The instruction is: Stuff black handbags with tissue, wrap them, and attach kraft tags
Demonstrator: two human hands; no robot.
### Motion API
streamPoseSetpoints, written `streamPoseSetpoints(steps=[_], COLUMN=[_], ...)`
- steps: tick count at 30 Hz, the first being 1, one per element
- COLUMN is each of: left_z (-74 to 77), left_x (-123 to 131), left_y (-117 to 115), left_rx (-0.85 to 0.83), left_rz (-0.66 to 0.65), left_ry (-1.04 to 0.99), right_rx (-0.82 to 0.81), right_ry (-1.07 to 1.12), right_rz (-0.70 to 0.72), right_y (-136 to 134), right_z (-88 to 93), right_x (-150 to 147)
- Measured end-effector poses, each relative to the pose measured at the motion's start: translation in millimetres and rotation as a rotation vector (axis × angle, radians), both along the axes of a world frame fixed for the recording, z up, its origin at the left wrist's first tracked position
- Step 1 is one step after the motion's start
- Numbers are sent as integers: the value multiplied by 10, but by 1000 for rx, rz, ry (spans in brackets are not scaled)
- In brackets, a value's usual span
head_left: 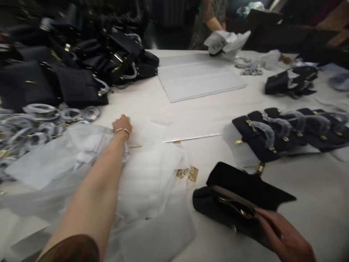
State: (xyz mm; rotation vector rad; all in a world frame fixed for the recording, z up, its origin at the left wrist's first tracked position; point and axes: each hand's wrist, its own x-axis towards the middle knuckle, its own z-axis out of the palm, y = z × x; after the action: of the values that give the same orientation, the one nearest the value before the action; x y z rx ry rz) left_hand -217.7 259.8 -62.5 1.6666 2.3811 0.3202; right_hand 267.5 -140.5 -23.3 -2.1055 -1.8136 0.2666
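My left hand (122,123), with a bracelet at the wrist, reaches far out over the white table. Its fingers are curled, and what they pinch, if anything, is hidden. Beside it lie thin translucent white sheets (151,182). At the lower right, a black handbag (240,203) rests on its side with the flap thrown back and a zipped pocket showing inside. My right hand (286,233) grips the near edge of its mouth, thumb and fingers around the rim. Brown paper tags with white strings (188,174) lie between the sheets and the handbag.
Black handbags (29,82) are heaped at the left, with wrapped ring-shaped handles (40,111) in front. More handbags with wrapped handles (261,134) stand in a row at the right. A stack of flat grey sheets (201,78) lies farther back. Another person's arm (214,23) handles crumpled wrapping (227,42).
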Motion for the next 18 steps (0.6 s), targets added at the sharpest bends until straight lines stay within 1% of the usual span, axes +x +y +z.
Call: streamPoseSetpoints(steps=[1, 2, 3, 4, 5, 6, 7, 9, 10, 11, 12, 13, 14, 15, 16, 17, 18], left_z=[-10, 7, 60, 152, 282, 440, 614, 952, 1091, 1200, 1274, 1312, 1315, 1287, 1234, 1162, 1080], left_x=[-11, -13, -1, 31, 88, 174, 288, 597, 782, 980, 1186, 1396, 1603, 1799, 1978, 2132, 2255], left_y=[40, 55, 32, -36, -151, -310, -507, -971, -1216, -1455, -1678, -1881, -2060, -2213, -2342, -2449, -2539], left_rx=[98, 385, 582, 713, 759, 709, 624, 388, 290, 161, 48, -66, -160, -248, -298, -323, -326], left_rz=[0, -27, -78, -128, -177, -218, -229, -326, -385, -463, -537, -630, -722, -793, -821, -814, -767], left_ry=[-73, -358, -580, -786, -958, -1082, -1232, -1463, -1535, -1587, -1625, -1644, -1642, -1636, -1647, -1668, -1702], right_rx=[57, 121, 171, 203, 208, 193, 173, 125, 104, 85, 69, 57, 49, 47, 53, 65, 82], right_ry=[3, -13, -31, -56, -81, -102, -124, -168, -191, -212, -228, -236, -238, -237, -235, -231, -226], right_rz=[54, 100, 151, 197, 234, 267, 296, 331, 338, 340, 340, 344, 347, 347, 345, 340, 339], right_y=[14, 31, 52, 74, 97, 118, 136, 158, 162, 161, 155, 146, 132, 114, 94, 72, 48], right_z=[-32, -52, -56, -47, -26, 2, 32, 85, 102, 112, 115, 112, 106, 97, 87, 77, 68], right_x=[38, 64, 76, 72, 54, 27, -5, -65, -88, -105, -116, -123, -129, -136, -144, -155, -168])
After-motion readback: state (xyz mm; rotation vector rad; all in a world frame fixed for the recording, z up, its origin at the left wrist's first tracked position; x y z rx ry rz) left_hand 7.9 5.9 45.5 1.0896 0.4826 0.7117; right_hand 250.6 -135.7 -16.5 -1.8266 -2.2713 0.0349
